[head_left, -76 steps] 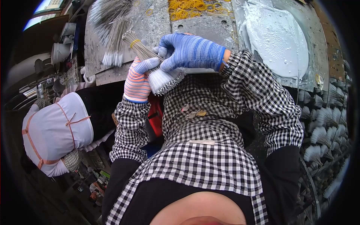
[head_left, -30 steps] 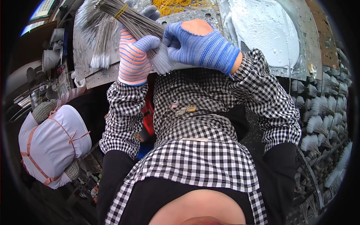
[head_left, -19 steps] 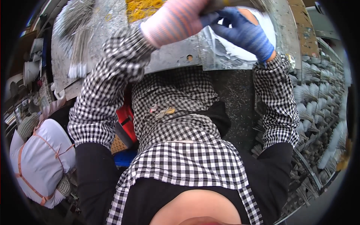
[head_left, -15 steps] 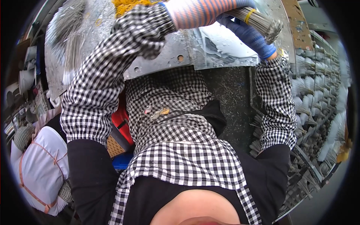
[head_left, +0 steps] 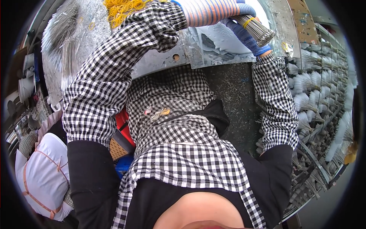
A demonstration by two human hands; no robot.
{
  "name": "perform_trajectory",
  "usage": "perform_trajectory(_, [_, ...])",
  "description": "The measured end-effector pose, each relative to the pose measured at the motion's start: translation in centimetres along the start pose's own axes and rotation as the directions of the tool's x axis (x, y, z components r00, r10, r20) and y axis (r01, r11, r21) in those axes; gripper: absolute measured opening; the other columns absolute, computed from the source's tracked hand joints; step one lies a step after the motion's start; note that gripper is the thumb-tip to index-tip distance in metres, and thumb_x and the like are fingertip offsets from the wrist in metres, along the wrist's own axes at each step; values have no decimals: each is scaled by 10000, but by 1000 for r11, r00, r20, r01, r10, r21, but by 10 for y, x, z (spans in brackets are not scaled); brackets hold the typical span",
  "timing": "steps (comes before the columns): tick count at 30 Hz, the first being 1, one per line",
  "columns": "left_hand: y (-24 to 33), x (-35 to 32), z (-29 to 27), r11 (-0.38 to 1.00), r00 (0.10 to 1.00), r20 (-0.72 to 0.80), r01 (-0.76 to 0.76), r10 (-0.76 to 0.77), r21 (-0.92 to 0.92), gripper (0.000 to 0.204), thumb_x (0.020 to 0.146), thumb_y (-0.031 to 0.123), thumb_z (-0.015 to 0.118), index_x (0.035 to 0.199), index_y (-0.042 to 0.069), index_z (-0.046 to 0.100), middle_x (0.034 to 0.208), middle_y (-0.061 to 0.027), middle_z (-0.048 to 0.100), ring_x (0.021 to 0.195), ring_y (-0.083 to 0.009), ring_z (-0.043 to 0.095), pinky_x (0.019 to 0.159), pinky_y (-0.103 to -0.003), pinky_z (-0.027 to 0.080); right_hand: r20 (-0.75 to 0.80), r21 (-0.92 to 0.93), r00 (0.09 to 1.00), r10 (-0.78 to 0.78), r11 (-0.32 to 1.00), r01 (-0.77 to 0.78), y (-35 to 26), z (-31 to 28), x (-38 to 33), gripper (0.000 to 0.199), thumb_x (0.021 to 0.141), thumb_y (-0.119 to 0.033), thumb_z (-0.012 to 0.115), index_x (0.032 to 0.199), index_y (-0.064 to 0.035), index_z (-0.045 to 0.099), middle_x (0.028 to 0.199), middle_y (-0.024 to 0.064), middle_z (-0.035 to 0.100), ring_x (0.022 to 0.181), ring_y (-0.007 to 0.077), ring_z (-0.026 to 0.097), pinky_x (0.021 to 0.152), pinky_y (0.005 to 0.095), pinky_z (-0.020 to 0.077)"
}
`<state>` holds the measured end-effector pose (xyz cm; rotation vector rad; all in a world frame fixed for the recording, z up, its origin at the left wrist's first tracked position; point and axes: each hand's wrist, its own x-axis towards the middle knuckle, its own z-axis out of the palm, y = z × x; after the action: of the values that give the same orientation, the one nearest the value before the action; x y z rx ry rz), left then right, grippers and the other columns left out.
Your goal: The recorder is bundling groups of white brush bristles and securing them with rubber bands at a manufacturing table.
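I saw the left hand [head_left: 215,11] gripping the wire bundle [head_left: 260,32] by the white paste [head_left: 225,41], the right hand [head_left: 244,38] beneath, its hold unclear, seemingly working there, the next move calling for steady pressure.

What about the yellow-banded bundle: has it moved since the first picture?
Yes, rightward. The bundle was left of the white paste; it now appears over the paste's right part.

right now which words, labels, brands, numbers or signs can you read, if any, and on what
No readable text anywhere.
Wire bundle: no label visible, only a yellow band.
Brown patterned panel: small dark marks, too blurred to tell if lettering.
Brown board: smudges, nothing legible.
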<state>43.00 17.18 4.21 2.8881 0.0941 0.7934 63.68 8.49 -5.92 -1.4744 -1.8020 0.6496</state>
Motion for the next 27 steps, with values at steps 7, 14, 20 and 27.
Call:
perform_trajectory(7, [2,-1,0,1000,1000,-20,-9,10,10,300,839,104,639,1132,173,636,1011,-76,637,1025,-273,630,918,-387,510,-66,21,998,3,1000,-2,3,7,-3,382,904,-359,778,1141,-64,719,1023,100,768,925,219,755,799,354,626])
perform_trajectory(14, [5,-2,-1,999,999,-46,-18,16,-41,300,840,106,637,1133,170,636,1008,-82,632,1031,-277,624,918,-389,508,-91,27,996,-13,1000,16,-8,8,-6,370,915,-360,768,1136,-67,720,1018,91,770,923,219,755,806,353,624])
perform_trajectory(20, [1,-1,-4,1000,996,-86,-19,20,3,331,823,101,652,1146,171,639,1000,-76,640,1003,-272,635,904,-389,515,-61,-29,998,-30,999,29,0,9,-1,340,943,-360,737,1120,-70,719,1005,89,765,899,214,754,778,341,617])
perform_trajectory(27, [3,-11,-4,976,965,-169,179,-198,-120,219,926,262,626,1118,210,718,1051,-60,699,972,-244,671,867,-365,541,4,-364,958,-285,892,267,-6,10,-2,271,906,-247,743,1127,-94,712,974,67,746,877,200,726,719,361,565])
